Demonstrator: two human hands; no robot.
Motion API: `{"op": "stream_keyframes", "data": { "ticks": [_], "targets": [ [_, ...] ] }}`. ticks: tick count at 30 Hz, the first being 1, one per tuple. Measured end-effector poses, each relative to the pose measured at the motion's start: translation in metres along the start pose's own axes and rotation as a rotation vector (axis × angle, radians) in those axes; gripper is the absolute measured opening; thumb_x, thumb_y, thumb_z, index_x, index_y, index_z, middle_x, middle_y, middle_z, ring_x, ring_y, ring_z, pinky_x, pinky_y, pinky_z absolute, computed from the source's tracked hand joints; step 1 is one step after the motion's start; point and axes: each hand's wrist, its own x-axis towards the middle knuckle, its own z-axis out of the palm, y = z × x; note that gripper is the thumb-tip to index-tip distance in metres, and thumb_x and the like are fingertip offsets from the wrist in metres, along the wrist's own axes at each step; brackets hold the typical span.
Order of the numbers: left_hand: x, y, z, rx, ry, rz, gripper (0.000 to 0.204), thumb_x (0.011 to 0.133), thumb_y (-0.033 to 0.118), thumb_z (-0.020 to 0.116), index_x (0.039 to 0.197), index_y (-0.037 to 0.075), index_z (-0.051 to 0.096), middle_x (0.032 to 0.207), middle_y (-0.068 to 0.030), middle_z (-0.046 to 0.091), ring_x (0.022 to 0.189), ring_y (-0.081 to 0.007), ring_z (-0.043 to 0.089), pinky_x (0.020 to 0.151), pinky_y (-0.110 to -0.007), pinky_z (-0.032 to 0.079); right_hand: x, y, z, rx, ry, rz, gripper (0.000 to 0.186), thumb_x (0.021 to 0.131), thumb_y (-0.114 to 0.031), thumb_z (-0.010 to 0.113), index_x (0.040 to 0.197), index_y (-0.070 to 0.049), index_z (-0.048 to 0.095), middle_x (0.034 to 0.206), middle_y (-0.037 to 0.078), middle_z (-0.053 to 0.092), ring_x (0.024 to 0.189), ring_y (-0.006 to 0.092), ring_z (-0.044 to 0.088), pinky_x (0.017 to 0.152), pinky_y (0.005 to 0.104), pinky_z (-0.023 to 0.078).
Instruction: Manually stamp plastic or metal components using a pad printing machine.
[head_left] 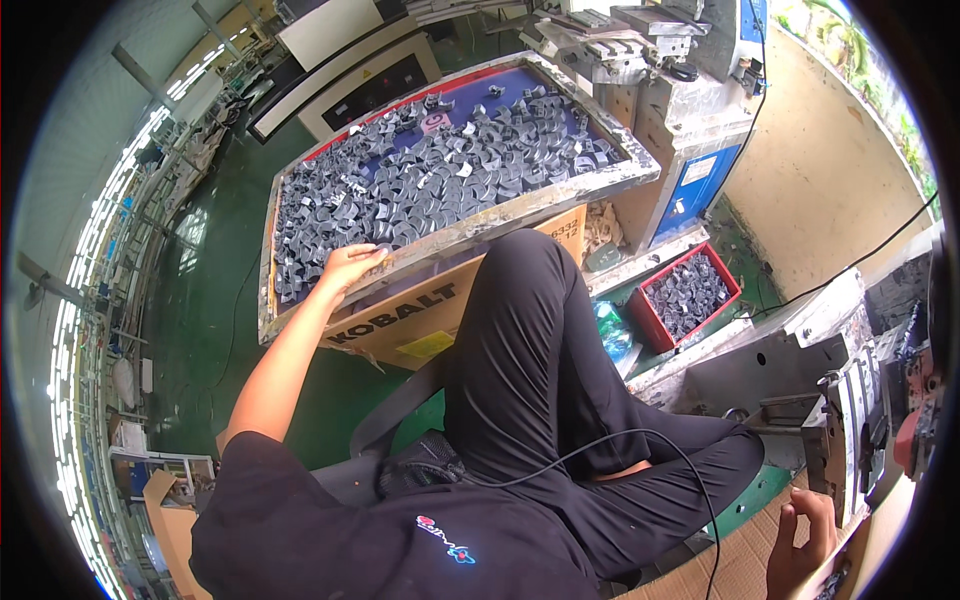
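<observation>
Many grey pieces (455, 188) lie beside left fingers (364, 250)

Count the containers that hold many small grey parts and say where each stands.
2: the wide framed tray in front of the person, and the red bin right of the raised knee. Others may be hidden.

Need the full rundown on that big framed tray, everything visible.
The tray is broad, shallow and four-sided. Its pale frame looks worn and smudged; the frame's material is unclear. A red strip runs inside the far edge, and blue floor shows through toward the far side, with a pinkish mark. Small curved dark grey pieces lie heaped unevenly across most of it. A cardboard box stands below the near side. The left hand is at the near rim; whether it touches the frame is unclear.
</observation>
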Motion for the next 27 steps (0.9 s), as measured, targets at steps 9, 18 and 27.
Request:
{"op": "stream_keyframes", "data": {
  "ticks": [9, 18, 27],
  "targets": [
    [0.006, -0.013, -0.004, 0.094, -0.016, 0.123, 0.035, 0.099, 0.024, 0.078, 0.121, -0.002, 0.076, 0.113, -0.0081, 0.079, 0.101, -0.0122, 0.071, 0.091, -0.028, 0.055, -0.025, 0.016, 0.003, 0.110, 0.017, 0.103, 0.017, 0.091, 0.006, 0.068, 0.107, 0.003, 0.065, 0.090, 0.015, 0.066, 0.080, 0.0265, 0.063, 0.076, 0.0364, 0.051],
    [0.022, -0.013, -0.003, 0.063, 0.002, 0.062, 0.030, 0.098, 0.020, 0.078, 0.117, -0.002, 0.077, 0.104, -0.0094, 0.080, 0.092, -0.0123, 0.073, 0.084, -0.027, 0.056, -0.026, 0.015, 0.002, 0.138, 0.039, 0.144, 0.019, 0.090, 0.007, 0.067, 0.108, 0.002, 0.067, 0.091, 0.014, 0.066, 0.082, 0.0266, 0.063, 0.075, 0.0362, 0.050],
    [0.021, -0.022, -0.003, -0.084, 0.010, 0.175, 0.024, 0.096, 0.015, 0.080, 0.112, -0.002, 0.078, 0.104, -0.0087, 0.080, 0.092, -0.0125, 0.073, 0.084, -0.026, 0.057, -0.026, 0.021, -0.002, 0.099, -0.018, 0.115, 0.018, 0.090, 0.006, 0.068, 0.108, 0.001, 0.067, 0.091, 0.014, 0.067, 0.081, 0.0268, 0.063, 0.075, 0.0369, 0.050]
  ]
}}
